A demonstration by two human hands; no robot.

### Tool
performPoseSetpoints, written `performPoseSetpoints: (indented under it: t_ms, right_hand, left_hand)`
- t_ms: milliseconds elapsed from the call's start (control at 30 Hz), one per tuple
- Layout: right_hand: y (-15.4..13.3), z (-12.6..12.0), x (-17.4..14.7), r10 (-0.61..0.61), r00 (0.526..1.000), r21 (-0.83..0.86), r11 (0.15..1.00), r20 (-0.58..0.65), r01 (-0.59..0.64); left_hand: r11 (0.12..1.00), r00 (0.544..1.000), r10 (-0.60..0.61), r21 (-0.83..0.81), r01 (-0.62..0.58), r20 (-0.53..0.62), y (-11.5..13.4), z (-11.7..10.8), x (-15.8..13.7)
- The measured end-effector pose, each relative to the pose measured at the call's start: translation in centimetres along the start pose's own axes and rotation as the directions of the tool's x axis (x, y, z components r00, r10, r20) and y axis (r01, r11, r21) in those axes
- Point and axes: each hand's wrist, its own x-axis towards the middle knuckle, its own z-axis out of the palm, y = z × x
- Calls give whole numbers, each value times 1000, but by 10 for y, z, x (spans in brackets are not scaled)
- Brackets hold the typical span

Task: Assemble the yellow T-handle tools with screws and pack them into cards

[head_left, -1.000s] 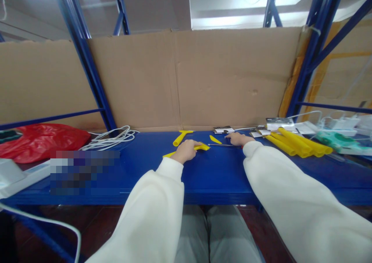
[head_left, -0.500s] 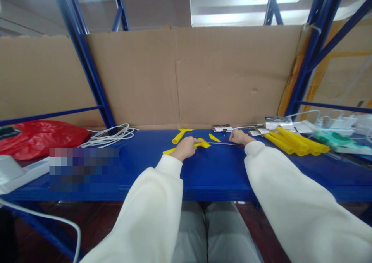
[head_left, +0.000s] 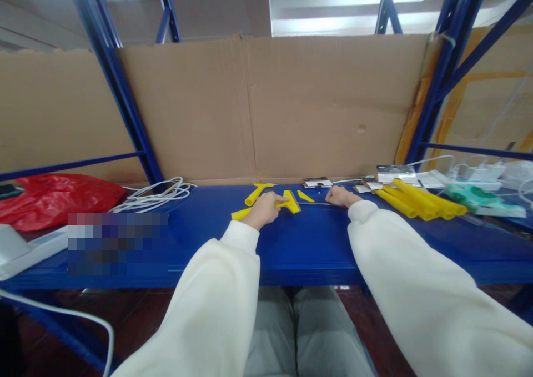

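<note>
My left hand [head_left: 263,209] is closed around a yellow scraper [head_left: 293,202] with a T-shaped head, index finger stretched along it toward the head. The scraper's handle sticks out to the left behind my hand. In my closed right hand [head_left: 338,195] is a screwdriver [head_left: 315,203] with a long thin metal shaft pointing left at the scraper head. Its reddish handle is mostly hidden by the fingers. A loose yellow wedge-shaped piece [head_left: 306,196] lies just beyond the shaft. Behind my left hand rests a second yellow T-shaped scraper [head_left: 257,194].
Several yellow tubes [head_left: 425,202] are piled on the right of the blue table [head_left: 308,249], beside card packages [head_left: 395,173] and a green-and-white plastic packet [head_left: 478,199]. A small card [head_left: 317,182] lies at the back. White cables [head_left: 158,194] and a red bag [head_left: 70,199] are on the left.
The scraper head in my left hand has turned so that more of its width shows, and the index finger has straightened. My right hand has barely moved. The whole view has shifted slightly.
</note>
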Motion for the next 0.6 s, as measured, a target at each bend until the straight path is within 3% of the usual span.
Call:
performPoseSetpoints:
  t_ms: [100,367,500,600]
  right_hand:
    - [-8,-4,-7,96,992,-29,995,78,-94]
    - [-23,-15,-24,107,990,-69,993,94,-101]
    - [-31,-21,-30,55,996,-35,998,64,-53]
    - [-38,-24,-32,-83,996,65,994,14,82]
  left_hand:
    - [999,1000,-2,-45,3,7,0,-1,0]
    - [997,999,17,-76,-13,48,2,-3,1]
    - [1000,998,27,-2,-27,52,1,-2,1]
    - [1000,999,27,10,-27,41,1,-1,1]
